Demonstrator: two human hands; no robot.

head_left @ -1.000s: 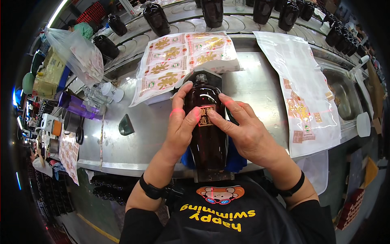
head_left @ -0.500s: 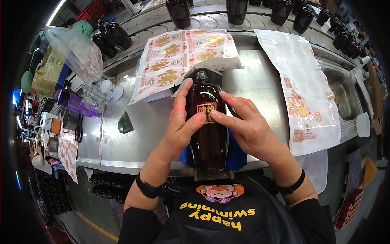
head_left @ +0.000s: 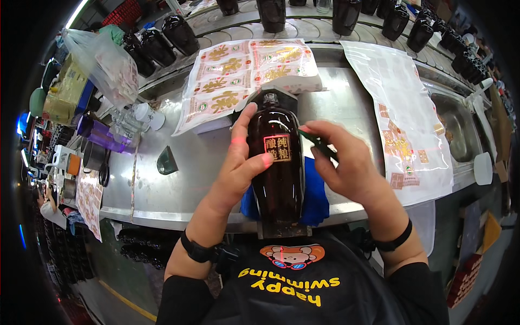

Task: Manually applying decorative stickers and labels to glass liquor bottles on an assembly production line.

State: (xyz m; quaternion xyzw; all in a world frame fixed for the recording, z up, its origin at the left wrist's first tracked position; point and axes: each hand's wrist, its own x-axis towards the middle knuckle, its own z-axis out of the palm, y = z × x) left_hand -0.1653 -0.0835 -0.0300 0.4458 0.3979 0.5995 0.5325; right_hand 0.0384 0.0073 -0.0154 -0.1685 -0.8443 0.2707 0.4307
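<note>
A dark brown glossy bottle (head_left: 279,187) lies on its back before me, its neck pointing away, over a blue cloth (head_left: 316,197). A small square gold-and-red label (head_left: 279,143) sits on its upward side. My left hand (head_left: 238,154) grips the bottle's left side, its thumb resting on the label's lower left corner. Just off the bottle's right side, my right hand (head_left: 344,160) pinches a thin dark green scraper-like piece (head_left: 319,143) between thumb and fingers. A similar dark green piece (head_left: 167,161) lies on the metal table to the left.
Printed label sheets (head_left: 225,81) lie beyond the bottle on the metal table (head_left: 162,197). A white sheet with gold labels (head_left: 398,135) is at right, beside a sink (head_left: 460,127). Dark bottles (head_left: 346,16) stand on a conveyor (head_left: 303,28) at the back. Clear bottles (head_left: 125,122) lie at left.
My right hand has lifted off the label and moved right, the green piece now showing in its fingers. My left thumb stays on the label. Bottles on the conveyor have shifted.
</note>
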